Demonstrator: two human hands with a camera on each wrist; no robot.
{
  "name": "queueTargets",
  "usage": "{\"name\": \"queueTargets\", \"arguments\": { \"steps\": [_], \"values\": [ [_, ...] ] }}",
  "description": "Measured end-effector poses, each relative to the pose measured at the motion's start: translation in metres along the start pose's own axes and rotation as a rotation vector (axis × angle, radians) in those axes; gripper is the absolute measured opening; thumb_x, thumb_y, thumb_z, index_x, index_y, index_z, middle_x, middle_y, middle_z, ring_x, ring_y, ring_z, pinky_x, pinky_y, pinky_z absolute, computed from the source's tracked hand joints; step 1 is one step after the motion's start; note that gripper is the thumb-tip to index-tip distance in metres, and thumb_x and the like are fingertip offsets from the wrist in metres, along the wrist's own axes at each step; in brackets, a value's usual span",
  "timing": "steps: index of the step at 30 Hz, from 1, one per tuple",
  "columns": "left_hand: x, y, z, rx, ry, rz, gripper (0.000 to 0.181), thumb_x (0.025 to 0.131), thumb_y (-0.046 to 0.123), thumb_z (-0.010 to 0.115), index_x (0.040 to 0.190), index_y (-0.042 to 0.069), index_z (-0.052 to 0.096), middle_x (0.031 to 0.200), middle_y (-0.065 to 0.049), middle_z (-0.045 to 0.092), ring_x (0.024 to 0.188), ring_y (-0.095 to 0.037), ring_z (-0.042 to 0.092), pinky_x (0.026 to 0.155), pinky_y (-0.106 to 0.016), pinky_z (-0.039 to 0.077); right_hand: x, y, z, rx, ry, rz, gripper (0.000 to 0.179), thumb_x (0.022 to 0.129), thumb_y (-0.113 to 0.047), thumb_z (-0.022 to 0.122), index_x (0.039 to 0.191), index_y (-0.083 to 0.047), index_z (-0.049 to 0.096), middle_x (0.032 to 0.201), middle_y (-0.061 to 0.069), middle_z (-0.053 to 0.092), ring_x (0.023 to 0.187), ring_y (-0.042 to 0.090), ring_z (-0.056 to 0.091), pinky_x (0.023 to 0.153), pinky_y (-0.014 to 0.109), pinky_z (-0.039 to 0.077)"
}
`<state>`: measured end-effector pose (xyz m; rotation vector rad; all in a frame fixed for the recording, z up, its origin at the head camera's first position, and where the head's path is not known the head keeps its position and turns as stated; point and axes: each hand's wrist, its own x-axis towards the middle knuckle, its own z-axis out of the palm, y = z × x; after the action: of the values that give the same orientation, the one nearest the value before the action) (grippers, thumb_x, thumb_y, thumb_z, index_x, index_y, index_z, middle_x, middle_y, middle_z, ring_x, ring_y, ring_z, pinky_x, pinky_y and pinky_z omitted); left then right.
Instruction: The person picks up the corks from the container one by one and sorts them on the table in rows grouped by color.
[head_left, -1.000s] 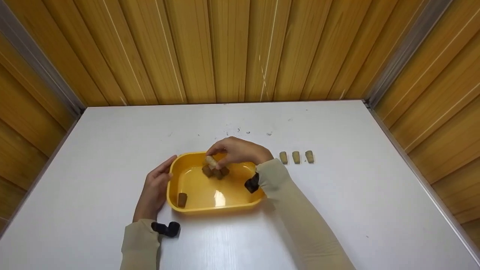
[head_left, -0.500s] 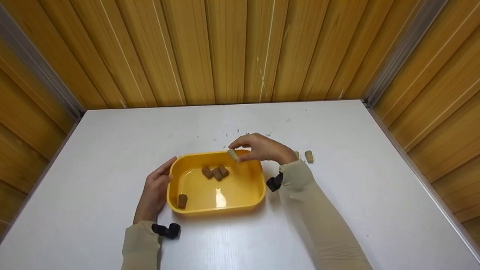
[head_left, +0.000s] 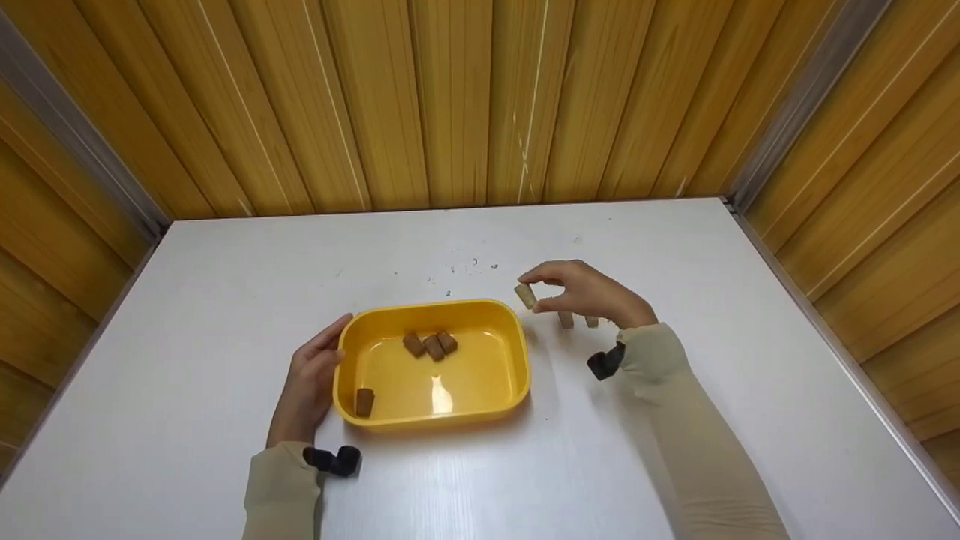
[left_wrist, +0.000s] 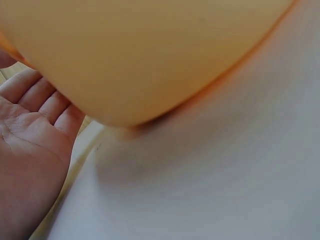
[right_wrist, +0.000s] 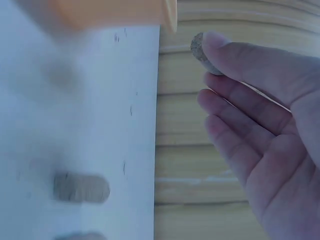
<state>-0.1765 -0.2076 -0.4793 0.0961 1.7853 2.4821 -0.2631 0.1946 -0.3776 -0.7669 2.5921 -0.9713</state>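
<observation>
My right hand [head_left: 589, 292] pinches a pale tapered cork stopper [head_left: 525, 295] between thumb and fingertips, above the table just beyond the right rim of a yellow tray [head_left: 431, 421]. In the right wrist view, the speckled end of that cork [right_wrist: 199, 46] shows beside the thumb. My left hand [head_left: 307, 382] holds the tray's left side, its thumb at the rim and its fingers along the outer wall. Inside the tray lie three brown cork-like pieces [head_left: 433, 347] close together and a single brown piece [head_left: 364, 402] in the near left corner.
Two pale corks, one of them nearer the tray [head_left: 565, 320], show partly below my right hand on the white table [head_left: 450, 487]. Dark specks [head_left: 474, 262] dot the surface behind the tray. Wood-patterned panels [head_left: 457, 105] enclose the table's back and sides.
My right hand has moved right, from over the tray to past its right rim, carrying the pale cork. The left hand and tray have stayed in place.
</observation>
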Motion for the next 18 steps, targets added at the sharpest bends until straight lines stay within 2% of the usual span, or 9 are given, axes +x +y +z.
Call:
{"name": "queueTargets", "arguments": {
  "steps": [5,10,14,18],
  "values": [
    [0.0,0.001,0.001,0.016,0.002,-0.006,0.059,0.09,-0.005,0.033,0.148,0.001,0.033,0.157,-0.009,0.031,0.141,-0.016,0.036,0.108,-0.021,0.04,-0.018,0.019,-0.012,0.015,0.035,0.063,0.046,0.085,-0.019,0.071,0.13,-0.015,0.06,0.138,0.004,0.056,0.132,0.034,0.046,0.111,0.052,0.037],
    [-0.001,0.002,0.001,0.002,0.01,-0.021,0.058,0.09,-0.004,0.033,0.148,0.002,0.034,0.156,-0.007,0.034,0.137,-0.012,0.041,0.107,-0.022,0.041,-0.03,0.037,-0.019,0.011,0.051,0.103,0.047,0.086,-0.017,0.069,0.132,-0.013,0.058,0.138,0.007,0.056,0.133,0.036,0.045,0.113,0.05,0.036],
    [0.0,0.002,0.0,-0.013,0.0,-0.011,0.058,0.09,-0.006,0.033,0.148,0.001,0.033,0.153,-0.005,0.039,0.132,-0.008,0.046,0.107,-0.023,0.041,-0.039,0.049,-0.024,0.022,0.063,0.151,0.049,0.087,-0.015,0.068,0.134,-0.013,0.056,0.141,0.009,0.053,0.134,0.037,0.043,0.113,0.052,0.035],
    [0.0,0.001,0.0,-0.032,-0.013,0.007,0.057,0.091,-0.007,0.033,0.147,-0.001,0.032,0.144,0.003,0.049,0.129,-0.007,0.049,0.107,-0.023,0.041,-0.049,0.061,-0.028,0.008,0.084,0.149,0.049,0.087,-0.012,0.067,0.135,-0.01,0.055,0.141,0.013,0.052,0.133,0.04,0.043,0.112,0.052,0.035]
  ]
}}
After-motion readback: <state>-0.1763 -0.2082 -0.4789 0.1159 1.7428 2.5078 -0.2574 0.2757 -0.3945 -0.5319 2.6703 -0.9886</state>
